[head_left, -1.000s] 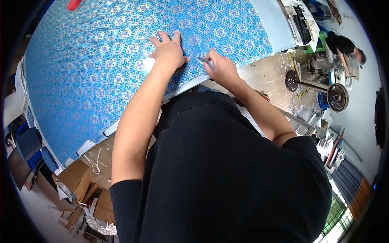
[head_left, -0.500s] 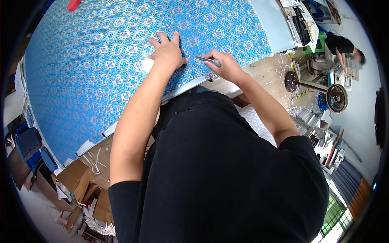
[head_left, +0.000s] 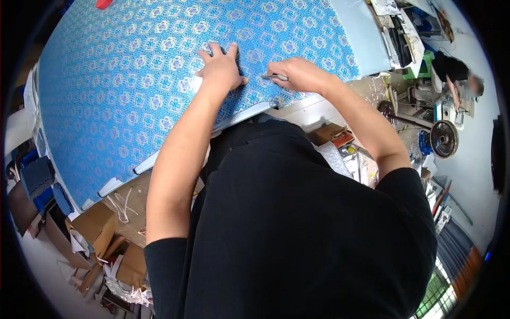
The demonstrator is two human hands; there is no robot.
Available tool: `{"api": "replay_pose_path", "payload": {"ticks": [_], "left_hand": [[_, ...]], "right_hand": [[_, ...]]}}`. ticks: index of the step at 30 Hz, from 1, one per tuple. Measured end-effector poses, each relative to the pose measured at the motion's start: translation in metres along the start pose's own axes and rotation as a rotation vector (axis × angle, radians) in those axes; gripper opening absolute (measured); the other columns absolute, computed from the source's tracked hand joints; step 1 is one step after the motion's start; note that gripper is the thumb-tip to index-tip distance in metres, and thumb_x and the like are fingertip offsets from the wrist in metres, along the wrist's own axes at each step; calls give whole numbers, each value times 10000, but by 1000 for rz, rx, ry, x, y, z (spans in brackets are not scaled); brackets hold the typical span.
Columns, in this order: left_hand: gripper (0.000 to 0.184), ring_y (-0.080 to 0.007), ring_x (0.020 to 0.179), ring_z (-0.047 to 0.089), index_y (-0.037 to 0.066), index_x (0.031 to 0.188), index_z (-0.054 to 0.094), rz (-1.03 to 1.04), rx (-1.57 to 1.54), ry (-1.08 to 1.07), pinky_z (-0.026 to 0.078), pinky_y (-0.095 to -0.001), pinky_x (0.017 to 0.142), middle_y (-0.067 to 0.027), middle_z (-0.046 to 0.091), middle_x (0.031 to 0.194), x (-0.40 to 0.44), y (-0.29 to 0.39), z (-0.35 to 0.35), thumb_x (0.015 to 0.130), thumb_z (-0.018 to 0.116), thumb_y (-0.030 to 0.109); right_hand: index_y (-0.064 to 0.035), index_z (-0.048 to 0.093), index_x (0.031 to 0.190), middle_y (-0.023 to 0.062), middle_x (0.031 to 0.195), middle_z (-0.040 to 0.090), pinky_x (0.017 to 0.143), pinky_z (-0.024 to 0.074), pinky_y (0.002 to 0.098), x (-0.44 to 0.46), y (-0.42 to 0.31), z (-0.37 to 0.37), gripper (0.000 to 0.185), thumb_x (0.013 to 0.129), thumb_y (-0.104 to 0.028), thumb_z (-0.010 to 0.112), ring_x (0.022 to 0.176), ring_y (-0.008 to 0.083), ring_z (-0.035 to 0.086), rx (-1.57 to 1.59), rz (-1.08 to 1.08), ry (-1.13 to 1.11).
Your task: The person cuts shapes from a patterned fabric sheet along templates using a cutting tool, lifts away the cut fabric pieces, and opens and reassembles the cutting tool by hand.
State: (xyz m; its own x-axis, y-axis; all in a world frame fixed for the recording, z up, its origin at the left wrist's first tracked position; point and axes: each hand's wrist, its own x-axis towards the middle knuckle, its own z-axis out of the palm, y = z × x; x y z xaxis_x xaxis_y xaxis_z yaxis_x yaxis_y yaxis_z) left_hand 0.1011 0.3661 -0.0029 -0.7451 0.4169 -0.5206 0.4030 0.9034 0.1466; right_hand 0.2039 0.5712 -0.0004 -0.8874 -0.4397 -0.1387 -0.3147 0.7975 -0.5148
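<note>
Blue patterned fabric (head_left: 133,74) covers the broad work surface in front of me. My left hand (head_left: 220,70) lies flat on it, palm down, with the fingers spread. A little to its right, my right hand (head_left: 300,74) is closed around a slim grey metal tool (head_left: 276,77), like a craft knife or a pen. That tool lies low over the fabric, its tip pointing toward my left hand. I cannot tell whether the tip touches the cloth.
White edge clips (head_left: 247,113) run along the near edge. A red object (head_left: 103,3) lies at the far left. Cardboard boxes (head_left: 93,228) stand below on the left. To the right are a fan (head_left: 444,139) and a person (head_left: 451,69) in a black top.
My right hand has turned over the tool and its forearm has swung outward to the right, with the tool lying flatter. My left hand stays in place. The view has shifted slightly.
</note>
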Motion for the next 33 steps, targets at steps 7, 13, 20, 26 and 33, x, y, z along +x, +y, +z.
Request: {"api": "replay_pose_path", "payload": {"ticks": [7, 13, 20, 26, 33], "left_hand": [[1062, -580, 1494, 181, 322, 1626, 316, 1, -4, 9, 483, -728, 1024, -229, 188, 1672, 2, 1, 1, 756, 906, 473], [1057, -580, 1489, 191, 315, 1620, 331, 11, -1, 16, 488, -735, 1014, -239, 202, 1662, 2, 1, 2, 750, 911, 467], [1051, -591, 1480, 205, 310, 1614, 336, 26, 4, 36, 500, -728, 1006, -245, 217, 1655, 3, -1, 4, 749, 913, 467], [1071, -614, 1462, 236, 261, 1620, 313, 50, 57, 24, 502, -721, 1008, -285, 218, 1640, 6, -1, 3, 756, 906, 477], [1098, -621, 1442, 282, 180, 1614, 329, 57, 123, -9, 487, -704, 1037, -285, 258, 1627, 8, 5, -6, 738, 903, 512]], "right_hand": [[-83, 588, 1051, 133, 871, 684, 682, 515, 494, 4, 5, 0, 172, 942, -153, 702, 805, 373, 673, -33, 20, -70], [-76, 601, 1059, 124, 906, 693, 702, 531, 473, 4, 13, 9, 184, 949, -175, 711, 829, 366, 679, 16, -26, -18], [-111, 694, 1134, 88, 1004, 719, 820, 569, 428, -5, 23, 35, 189, 961, -182, 718, 962, 309, 688, 190, -90, 187], [-80, 709, 1117, 86, 1053, 746, 812, 565, 381, -16, 15, 37, 170, 962, -148, 731, 969, 271, 708, 337, 40, 240], [-47, 666, 1117, 106, 982, 732, 740, 548, 334, -29, -39, 64, 190, 962, -137, 728, 852, 198, 712, 467, 538, 620]]}}
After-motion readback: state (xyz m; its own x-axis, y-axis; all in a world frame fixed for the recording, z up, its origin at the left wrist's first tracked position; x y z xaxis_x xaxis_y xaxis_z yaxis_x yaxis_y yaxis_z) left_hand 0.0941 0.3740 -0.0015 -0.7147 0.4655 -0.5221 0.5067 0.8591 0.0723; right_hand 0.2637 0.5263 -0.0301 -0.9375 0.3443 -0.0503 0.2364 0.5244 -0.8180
